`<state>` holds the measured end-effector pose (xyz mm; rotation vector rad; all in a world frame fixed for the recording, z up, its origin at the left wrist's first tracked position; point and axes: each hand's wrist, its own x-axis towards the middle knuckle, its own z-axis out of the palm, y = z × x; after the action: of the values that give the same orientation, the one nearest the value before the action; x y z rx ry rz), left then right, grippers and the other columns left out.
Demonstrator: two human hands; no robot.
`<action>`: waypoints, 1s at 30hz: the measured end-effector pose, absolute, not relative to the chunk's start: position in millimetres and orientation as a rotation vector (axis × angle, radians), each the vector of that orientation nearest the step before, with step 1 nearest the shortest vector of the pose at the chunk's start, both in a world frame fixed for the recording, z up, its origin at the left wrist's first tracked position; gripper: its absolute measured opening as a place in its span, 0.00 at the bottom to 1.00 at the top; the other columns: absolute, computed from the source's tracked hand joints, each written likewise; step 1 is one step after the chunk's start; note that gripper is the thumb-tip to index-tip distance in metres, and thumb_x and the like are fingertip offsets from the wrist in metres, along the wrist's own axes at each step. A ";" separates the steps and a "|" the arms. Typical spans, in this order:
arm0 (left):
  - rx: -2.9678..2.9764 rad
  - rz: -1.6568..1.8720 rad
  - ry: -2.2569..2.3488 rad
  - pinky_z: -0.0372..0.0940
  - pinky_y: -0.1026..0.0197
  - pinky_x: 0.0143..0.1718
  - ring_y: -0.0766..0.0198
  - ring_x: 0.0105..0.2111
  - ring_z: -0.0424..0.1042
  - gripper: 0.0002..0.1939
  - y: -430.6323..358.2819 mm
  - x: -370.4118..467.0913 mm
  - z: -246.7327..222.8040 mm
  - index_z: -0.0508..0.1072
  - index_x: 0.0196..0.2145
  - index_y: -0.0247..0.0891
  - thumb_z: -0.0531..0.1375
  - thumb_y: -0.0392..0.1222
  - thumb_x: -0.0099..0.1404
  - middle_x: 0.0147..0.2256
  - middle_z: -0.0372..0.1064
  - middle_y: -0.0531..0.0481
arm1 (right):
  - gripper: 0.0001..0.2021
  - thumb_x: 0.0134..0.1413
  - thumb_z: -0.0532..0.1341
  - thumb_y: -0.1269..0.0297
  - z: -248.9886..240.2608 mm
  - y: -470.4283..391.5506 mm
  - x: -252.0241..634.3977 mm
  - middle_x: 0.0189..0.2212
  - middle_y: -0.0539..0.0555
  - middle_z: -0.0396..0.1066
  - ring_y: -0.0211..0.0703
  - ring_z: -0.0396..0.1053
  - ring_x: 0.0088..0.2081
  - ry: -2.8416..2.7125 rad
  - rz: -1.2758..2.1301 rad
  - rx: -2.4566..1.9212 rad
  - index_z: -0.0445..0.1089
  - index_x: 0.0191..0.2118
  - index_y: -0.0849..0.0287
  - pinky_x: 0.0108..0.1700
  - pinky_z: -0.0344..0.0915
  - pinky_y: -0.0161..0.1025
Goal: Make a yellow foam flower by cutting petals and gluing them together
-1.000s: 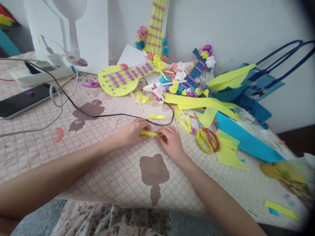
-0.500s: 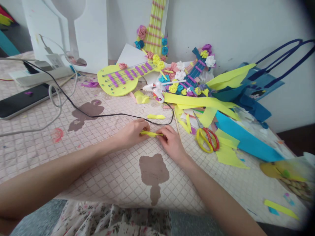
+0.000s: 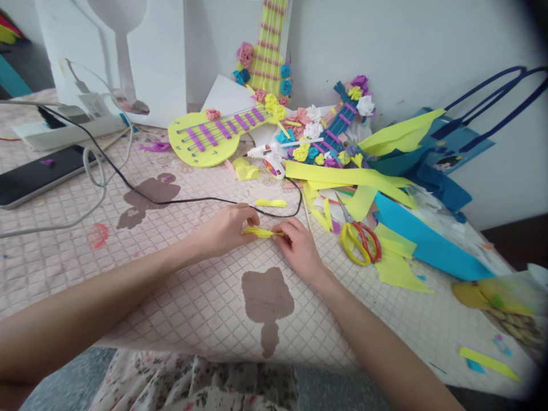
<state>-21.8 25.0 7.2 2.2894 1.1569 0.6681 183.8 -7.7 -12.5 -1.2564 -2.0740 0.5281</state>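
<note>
A short strip of yellow crepe paper (image 3: 260, 232) is stretched between my two hands, just above the patterned tablecloth. My left hand (image 3: 233, 228) pinches its left end between thumb and fingers. At the other end, my right hand (image 3: 297, 245) grips the strip with curled fingers. Beyond the hands lies another small yellow paper piece (image 3: 271, 203), twisted near its middle. To the right rest scissors (image 3: 360, 240) with one yellow and one red handle. A white glue gun (image 3: 269, 155) lies farther back.
A yellow paper guitar (image 3: 205, 140) lies at the back beside paper flowers (image 3: 302, 151). Yellow crepe paper (image 3: 351, 174) and blue paper (image 3: 428, 240) spread to the right. A black cord (image 3: 192, 199) crosses behind my hands. At the left are a phone (image 3: 43, 174) and power strip (image 3: 68, 131).
My left hand's fingers have shifted slightly on the yellow strip, lifting a little at the knuckles. The right hand stays almost still, and the strip remains between both hands.
</note>
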 end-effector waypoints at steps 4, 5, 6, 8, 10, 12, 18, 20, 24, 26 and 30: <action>2.272 0.653 1.136 0.56 0.67 0.25 0.69 0.24 0.63 0.04 24.0 -20.0 6.4 0.71 0.29 0.36 0.59 0.32 0.53 0.28 0.68 0.52 | 0.05 0.55 0.56 0.72 -11.9 -7.7 183.5 0.34 0.52 0.64 0.41 0.65 0.35 -2.079 0.509 -1.264 0.68 0.34 0.56 0.37 0.63 0.39; 2.268 0.648 1.134 0.56 0.67 0.26 0.70 0.23 0.63 0.04 23.8 -19.5 6.5 0.71 0.29 0.36 0.58 0.31 0.53 0.28 0.68 0.53 | 0.05 0.55 0.56 0.72 -12.1 -7.6 183.6 0.34 0.52 0.65 0.41 0.65 0.36 -2.081 0.504 -1.262 0.68 0.34 0.56 0.38 0.63 0.38; 2.265 0.644 1.132 0.57 0.67 0.26 0.70 0.23 0.63 0.04 23.5 -19.2 6.7 0.71 0.29 0.35 0.58 0.30 0.54 0.27 0.68 0.53 | 0.05 0.55 0.56 0.72 -12.5 -7.4 183.8 0.34 0.52 0.65 0.41 0.65 0.36 -2.084 0.500 -1.258 0.68 0.34 0.56 0.38 0.63 0.38; 2.267 0.632 1.133 0.57 0.67 0.26 0.70 0.23 0.63 0.04 23.2 -19.1 7.0 0.71 0.28 0.35 0.58 0.30 0.54 0.27 0.68 0.53 | 0.05 0.56 0.56 0.72 -13.3 -7.2 184.0 0.34 0.52 0.65 0.41 0.65 0.36 -2.088 0.497 -1.255 0.68 0.34 0.56 0.38 0.63 0.38; 2.290 0.623 1.146 0.58 0.66 0.27 0.69 0.25 0.65 0.03 23.0 -19.5 6.8 0.71 0.29 0.36 0.59 0.31 0.55 0.28 0.69 0.52 | 0.05 0.56 0.56 0.72 -13.5 -7.3 184.1 0.34 0.52 0.65 0.41 0.65 0.36 -2.091 0.497 -1.255 0.67 0.34 0.56 0.38 0.63 0.38; 2.352 0.661 1.153 0.60 0.64 0.30 0.65 0.29 0.67 0.05 23.0 -19.7 5.8 0.71 0.31 0.36 0.61 0.34 0.55 0.31 0.69 0.50 | 0.05 0.56 0.56 0.73 -13.2 -7.6 183.9 0.34 0.52 0.64 0.41 0.65 0.35 -2.094 0.495 -1.252 0.67 0.34 0.56 0.38 0.64 0.38; 2.508 0.811 1.081 0.62 0.55 0.41 0.57 0.38 0.67 0.05 22.6 -12.7 -1.7 0.71 0.33 0.36 0.62 0.38 0.57 0.34 0.70 0.46 | 0.05 0.56 0.56 0.73 -12.9 -7.4 183.6 0.34 0.52 0.65 0.41 0.66 0.37 -2.109 0.480 -1.252 0.67 0.34 0.57 0.39 0.63 0.37; 2.489 0.827 1.060 0.62 0.57 0.40 0.59 0.37 0.67 0.01 22.8 -9.0 -5.2 0.71 0.31 0.35 0.60 0.36 0.58 0.32 0.69 0.47 | 0.05 0.56 0.56 0.73 -13.9 -6.9 183.8 0.34 0.52 0.65 0.41 0.66 0.37 -2.110 0.473 -1.246 0.67 0.34 0.57 0.39 0.64 0.38; 2.434 0.867 1.050 0.61 0.59 0.37 0.61 0.33 0.66 0.03 24.5 -5.2 -11.5 0.70 0.27 0.35 0.58 0.31 0.57 0.28 0.68 0.49 | 0.05 0.54 0.58 0.72 -14.3 -7.2 183.6 0.35 0.53 0.65 0.41 0.66 0.35 -2.087 0.459 -1.277 0.67 0.37 0.56 0.37 0.64 0.38; 2.417 0.891 1.050 0.61 0.60 0.36 0.62 0.32 0.66 0.04 25.3 -5.1 -13.2 0.70 0.27 0.36 0.58 0.30 0.57 0.27 0.68 0.50 | 0.10 0.51 0.61 0.71 -13.5 -8.0 182.8 0.38 0.53 0.65 0.40 0.66 0.33 -2.064 0.464 -1.316 0.66 0.40 0.57 0.34 0.64 0.37; 2.410 0.916 1.048 0.60 0.60 0.35 0.62 0.32 0.65 0.03 25.7 -5.7 -14.0 0.70 0.26 0.35 0.58 0.32 0.57 0.27 0.68 0.50 | 0.09 0.50 0.61 0.69 -12.6 -8.4 179.9 0.37 0.53 0.65 0.38 0.65 0.30 -2.063 0.460 -1.337 0.66 0.39 0.57 0.31 0.63 0.36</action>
<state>-5.7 25.7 -14.0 2.4097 1.0483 0.9160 179.9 -8.4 -12.6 -1.3373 -2.0634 0.4597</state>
